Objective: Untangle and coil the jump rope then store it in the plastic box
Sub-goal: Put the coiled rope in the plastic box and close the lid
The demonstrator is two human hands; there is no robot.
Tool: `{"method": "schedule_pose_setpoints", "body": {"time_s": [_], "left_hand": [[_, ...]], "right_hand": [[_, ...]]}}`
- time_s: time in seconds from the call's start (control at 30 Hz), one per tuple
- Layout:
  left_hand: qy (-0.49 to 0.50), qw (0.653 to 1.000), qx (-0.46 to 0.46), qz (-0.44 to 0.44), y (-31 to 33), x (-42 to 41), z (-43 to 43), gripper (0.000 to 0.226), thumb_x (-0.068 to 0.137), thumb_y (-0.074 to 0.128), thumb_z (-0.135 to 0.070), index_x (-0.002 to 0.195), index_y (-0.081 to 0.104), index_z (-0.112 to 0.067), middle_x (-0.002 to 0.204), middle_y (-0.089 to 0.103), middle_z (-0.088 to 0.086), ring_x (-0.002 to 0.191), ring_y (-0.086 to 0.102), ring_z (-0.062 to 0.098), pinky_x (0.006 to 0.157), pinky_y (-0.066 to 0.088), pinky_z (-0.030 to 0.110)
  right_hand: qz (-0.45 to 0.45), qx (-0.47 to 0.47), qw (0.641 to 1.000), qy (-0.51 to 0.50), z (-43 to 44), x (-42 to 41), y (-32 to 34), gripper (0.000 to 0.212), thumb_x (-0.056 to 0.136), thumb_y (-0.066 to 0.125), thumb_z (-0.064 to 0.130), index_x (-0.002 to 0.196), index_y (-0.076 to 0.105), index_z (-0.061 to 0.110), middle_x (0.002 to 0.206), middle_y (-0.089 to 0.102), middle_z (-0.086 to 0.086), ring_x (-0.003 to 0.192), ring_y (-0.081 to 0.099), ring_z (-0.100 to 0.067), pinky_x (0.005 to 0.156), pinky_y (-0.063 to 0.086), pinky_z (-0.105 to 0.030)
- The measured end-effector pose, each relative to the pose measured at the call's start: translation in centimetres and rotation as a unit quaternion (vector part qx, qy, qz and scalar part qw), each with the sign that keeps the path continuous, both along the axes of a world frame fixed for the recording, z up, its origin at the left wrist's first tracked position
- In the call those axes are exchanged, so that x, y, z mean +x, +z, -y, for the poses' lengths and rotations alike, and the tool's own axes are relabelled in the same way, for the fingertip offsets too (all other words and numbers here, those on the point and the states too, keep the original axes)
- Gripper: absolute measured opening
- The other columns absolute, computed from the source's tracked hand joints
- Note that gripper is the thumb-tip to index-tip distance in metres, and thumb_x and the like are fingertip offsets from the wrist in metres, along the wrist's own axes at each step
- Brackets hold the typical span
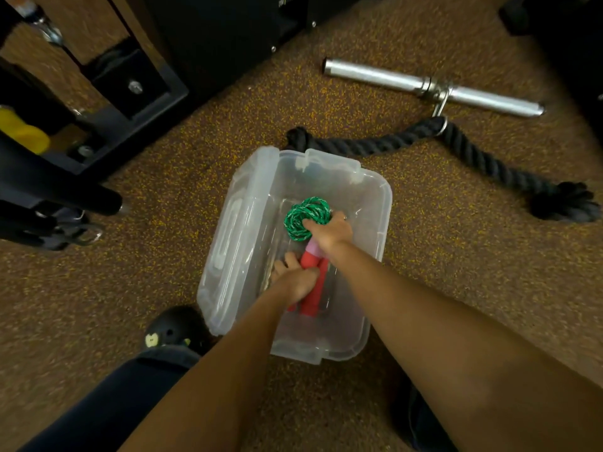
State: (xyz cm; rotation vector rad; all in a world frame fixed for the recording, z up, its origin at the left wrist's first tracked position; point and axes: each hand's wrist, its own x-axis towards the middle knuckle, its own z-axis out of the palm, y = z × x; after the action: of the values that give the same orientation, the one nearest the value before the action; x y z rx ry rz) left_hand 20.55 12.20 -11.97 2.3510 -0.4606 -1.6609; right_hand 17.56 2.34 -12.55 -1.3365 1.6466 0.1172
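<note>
A clear plastic box (381,203) stands open on the speckled floor, its lid (235,230) tipped up along the left side. Inside it lies the jump rope: a green coil (301,216) and red handles (311,288) with a pink end. My right hand (331,231) is closed on the coil at its near edge, down inside the box. My left hand (293,277) wraps around the red handles, just below and left of the right hand. Both forearms reach in from the bottom of the view.
A thick black rope (456,145) clipped to a silver metal bar (430,86) lies just beyond the box. Black gym machine frames (130,93) stand at the left and back. A black shoe (176,327) and dark trouser leg sit beside the box's near-left corner.
</note>
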Motion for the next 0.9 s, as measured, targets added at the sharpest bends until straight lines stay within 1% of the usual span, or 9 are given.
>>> {"method": "schedule_pose_setpoints", "body": {"time_s": [0.13,0.23,0.3,0.37,0.5,0.67,0.77,0.83,0.9], "left_hand": [[-0.019,1.000,0.007,0.018,-0.2,0.4,-0.1,0.057,0.087,0.045,-0.033,0.135,0.028,-0.009,0.143,0.028,0.016,0.135,0.023,0.032,0.110,0.023,0.041],[-0.041,0.998,-0.015,0.050,-0.4,1.2,-0.5,0.058,0.085,0.053,-0.028,0.133,0.034,-0.001,0.140,0.038,0.023,0.129,0.036,0.038,0.105,0.032,0.041],[-0.055,0.995,-0.033,0.073,-0.6,1.6,-0.8,0.057,0.083,0.058,-0.030,0.129,0.041,0.000,0.133,0.047,0.025,0.121,0.045,0.040,0.101,0.039,0.043],[-0.063,0.992,-0.055,0.097,-0.8,1.8,-1.1,0.053,0.080,0.064,-0.032,0.120,0.048,0.000,0.122,0.055,0.026,0.111,0.053,0.041,0.094,0.044,0.045],[-0.083,0.985,-0.070,0.136,-0.7,1.6,-1.1,0.053,0.074,0.070,-0.036,0.109,0.054,0.000,0.109,0.062,0.022,0.100,0.060,0.038,0.086,0.050,0.044],[-0.089,0.981,-0.078,0.152,-0.1,1.4,-1.1,0.058,0.073,0.073,-0.040,0.109,0.054,0.001,0.108,0.063,0.021,0.099,0.061,0.036,0.083,0.050,0.041],[-0.100,0.980,-0.061,0.160,1.6,1.3,-0.5,0.058,0.083,0.063,-0.036,0.121,0.045,0.005,0.119,0.056,0.025,0.109,0.055,0.037,0.090,0.044,0.040],[-0.123,0.980,-0.045,0.147,3.8,1.2,0.6,0.048,0.091,0.053,-0.024,0.125,0.039,0.006,0.127,0.051,0.026,0.116,0.051,0.038,0.093,0.041,0.038],[-0.164,0.976,-0.051,0.136,7.0,1.5,1.9,0.034,0.092,0.046,-0.015,0.119,0.046,0.007,0.125,0.053,0.025,0.115,0.052,0.037,0.089,0.042,0.036]], "right_hand": [[0.053,0.064,0.997,0.002,1.0,-0.1,0.0,0.065,0.071,0.072,0.046,0.117,0.057,0.004,0.117,0.064,-0.017,0.101,0.064,-0.031,0.085,0.056,-0.043],[0.060,0.077,0.994,0.039,1.9,0.2,0.8,0.068,0.081,0.058,0.054,0.123,0.054,0.001,0.125,0.059,-0.018,0.111,0.059,-0.034,0.095,0.050,-0.045],[0.039,0.061,0.995,0.073,2.3,0.4,1.4,0.060,0.092,0.045,0.046,0.127,0.050,-0.002,0.131,0.054,-0.021,0.118,0.053,-0.036,0.101,0.045,-0.043],[-0.007,0.044,0.992,0.119,2.6,0.3,2.0,0.044,0.099,0.037,0.028,0.122,0.053,-0.005,0.127,0.056,-0.022,0.117,0.053,-0.035,0.098,0.044,-0.037],[-0.113,-0.011,0.959,0.258,2.1,-0.4,2.1,0.033,0.093,0.042,0.004,0.122,0.052,-0.007,0.129,0.054,-0.022,0.120,0.052,-0.033,0.095,0.043,-0.034],[-0.155,-0.032,0.922,0.352,1.8,-0.5,2.2,0.034,0.090,0.047,0.001,0.123,0.052,-0.007,0.130,0.053,-0.022,0.121,0.052,-0.031,0.095,0.044,-0.032],[-0.137,-0.045,0.935,0.325,1.7,-0.4,3.5,0.031,0.091,0.046,0.003,0.119,0.055,-0.008,0.126,0.057,-0.022,0.119,0.054,-0.033,0.093,0.045,-0.032],[-0.097,-0.059,0.964,0.240,1.3,-0.4,4.9,0.029,0.091,0.045,0.002,0.115,0.057,-0.008,0.122,0.060,-0.024,0.115,0.056,-0.034,0.089,0.045,-0.032],[-0.024,-0.093,0.988,0.124,0.3,-0.5,6.5,0.031,0.091,0.042,0.001,0.118,0.056,-0.006,0.121,0.061,-0.024,0.113,0.056,-0.035,0.084,0.040,-0.026]]}}
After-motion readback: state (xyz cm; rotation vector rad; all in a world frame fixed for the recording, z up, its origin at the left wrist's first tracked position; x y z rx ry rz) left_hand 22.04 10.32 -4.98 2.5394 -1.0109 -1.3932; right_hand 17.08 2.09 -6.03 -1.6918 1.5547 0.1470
